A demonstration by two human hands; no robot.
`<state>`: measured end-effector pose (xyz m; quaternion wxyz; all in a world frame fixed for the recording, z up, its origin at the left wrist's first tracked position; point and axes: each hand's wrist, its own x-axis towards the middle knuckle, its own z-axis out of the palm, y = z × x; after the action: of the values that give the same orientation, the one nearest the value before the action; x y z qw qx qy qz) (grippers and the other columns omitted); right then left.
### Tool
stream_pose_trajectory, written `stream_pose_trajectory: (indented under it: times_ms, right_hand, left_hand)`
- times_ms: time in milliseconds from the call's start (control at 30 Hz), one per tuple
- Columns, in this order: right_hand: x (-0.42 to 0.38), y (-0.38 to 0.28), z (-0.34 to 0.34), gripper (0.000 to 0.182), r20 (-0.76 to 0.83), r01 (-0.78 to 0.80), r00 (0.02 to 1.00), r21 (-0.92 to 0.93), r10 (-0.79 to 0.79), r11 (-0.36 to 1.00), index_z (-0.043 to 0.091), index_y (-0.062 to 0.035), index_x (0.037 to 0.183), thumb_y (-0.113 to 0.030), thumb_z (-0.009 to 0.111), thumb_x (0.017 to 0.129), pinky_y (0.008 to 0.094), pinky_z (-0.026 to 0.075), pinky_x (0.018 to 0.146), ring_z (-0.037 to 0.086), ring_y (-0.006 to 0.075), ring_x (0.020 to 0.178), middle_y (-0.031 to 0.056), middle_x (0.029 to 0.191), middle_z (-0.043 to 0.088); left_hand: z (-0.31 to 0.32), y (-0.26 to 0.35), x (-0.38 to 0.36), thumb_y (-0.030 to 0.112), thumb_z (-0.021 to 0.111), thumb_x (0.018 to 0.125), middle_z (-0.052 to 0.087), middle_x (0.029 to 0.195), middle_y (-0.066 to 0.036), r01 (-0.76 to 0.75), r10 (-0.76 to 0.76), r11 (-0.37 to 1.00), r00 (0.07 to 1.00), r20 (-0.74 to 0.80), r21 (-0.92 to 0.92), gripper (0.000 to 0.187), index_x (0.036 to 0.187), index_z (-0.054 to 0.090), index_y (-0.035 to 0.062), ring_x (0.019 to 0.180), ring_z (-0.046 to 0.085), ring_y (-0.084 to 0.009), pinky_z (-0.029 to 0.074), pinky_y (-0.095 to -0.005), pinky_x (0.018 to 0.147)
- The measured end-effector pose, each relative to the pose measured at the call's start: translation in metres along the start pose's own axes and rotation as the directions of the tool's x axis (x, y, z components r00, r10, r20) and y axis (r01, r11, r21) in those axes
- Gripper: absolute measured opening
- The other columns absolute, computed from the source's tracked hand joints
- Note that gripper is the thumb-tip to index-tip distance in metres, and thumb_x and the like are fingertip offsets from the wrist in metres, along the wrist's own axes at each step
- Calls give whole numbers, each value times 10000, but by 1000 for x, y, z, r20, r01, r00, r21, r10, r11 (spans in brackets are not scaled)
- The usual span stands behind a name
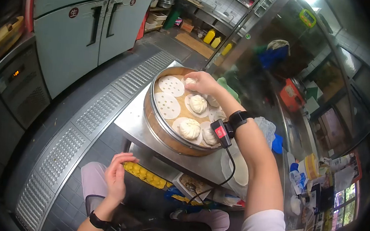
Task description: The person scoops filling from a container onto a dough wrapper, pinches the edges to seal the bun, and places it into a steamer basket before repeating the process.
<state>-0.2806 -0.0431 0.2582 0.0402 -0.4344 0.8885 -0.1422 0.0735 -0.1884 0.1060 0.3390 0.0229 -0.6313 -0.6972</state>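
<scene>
A round bamboo steamer (168, 137) with a metal band sits on a steel table. At its far side, my right hand (202, 82) has its fingers closed around a pleated white bun (190, 81). More buns lie on paper rounds, among them one in the middle (198, 104) and one near the front (190, 128). My forearm partly hides those on the right. Two perforated paper rounds, one farther back (171, 85) and one nearer (167, 105), have no bun on them. Low beside the table, my left hand (117, 176) holds nothing, its fingers loosely extended.
A steel table (128, 120) supports the steamer. Beneath it are a yellow tray (145, 175) and a white container (189, 187). A black cable (232, 166) hangs from my right wrist. Metal floor grating (75, 134) runs along the left, before large fridge doors (71, 30).
</scene>
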Motion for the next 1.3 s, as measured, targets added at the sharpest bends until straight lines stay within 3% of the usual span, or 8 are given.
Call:
stream_pose_trajectory:
  times_ms: [233,367,567,733,900,1000,1233,1300]
  right_hand:
    - [-12,-12,-2,483,-33,-86,996,-22,85,996,573,-57,1194,-340,647,810,338,410,962,551,292,1112,183,1189,584]
    - [-87,-28,-67,413,-352,28,935,-31,-37,999,578,-48,1173,-291,613,842,363,444,919,562,291,1090,167,1140,603]
    - [-363,64,-74,289,-723,-531,637,-161,267,832,604,-39,1049,-249,585,852,422,449,834,564,346,942,164,1004,609]
    - [-581,53,-6,527,-457,-789,599,-197,657,583,470,-3,1250,-380,507,883,438,382,977,484,371,1142,214,1210,533]
    - [-628,53,32,504,-424,-715,694,-311,582,626,396,14,1308,-300,456,919,394,285,1078,342,337,1302,217,1388,368]
    - [-622,43,27,482,-443,-717,688,-292,575,633,374,16,1328,-241,434,925,401,262,1093,320,336,1318,220,1406,343]
    - [-631,62,17,512,-397,-593,791,-310,466,743,392,27,1301,-262,490,890,411,294,1071,345,345,1300,224,1387,365]
    - [-630,69,15,543,-341,-554,825,-324,452,767,380,33,1304,-271,509,873,419,293,1072,327,364,1306,234,1399,339]
  left_hand:
    - [5,5,9,244,416,937,635,988,-132,-8,7,1000,998,54,20,332,980,613,-20,977,558,-218,383,-352,928]
    - [-3,15,69,133,478,899,616,1004,-105,-139,147,957,989,-13,253,224,1029,601,-2,986,558,-203,408,-326,894]
    - [-18,-29,203,81,423,919,557,1188,-186,-383,216,557,924,316,737,328,1230,498,5,1119,520,-326,382,-380,967]
    - [-6,-57,208,209,338,968,588,1156,-218,-118,-163,805,899,407,582,383,1244,463,-25,1076,570,-316,414,-366,916]
    - [-30,-86,228,228,359,969,576,1153,-239,-299,-113,574,893,435,763,395,1251,461,-29,1067,555,-358,409,-385,906]
    - [-3,-36,202,165,477,910,647,872,-220,-426,0,142,902,431,893,258,1052,577,-26,773,634,-368,523,-410,665]
    - [16,-15,196,177,396,936,631,951,-259,-363,-113,8,926,361,932,304,1061,572,-38,851,623,-389,514,-411,743]
    - [12,-39,214,271,389,947,606,1025,-259,-364,-133,370,890,437,855,390,1116,540,-46,934,598,-368,466,-400,807]
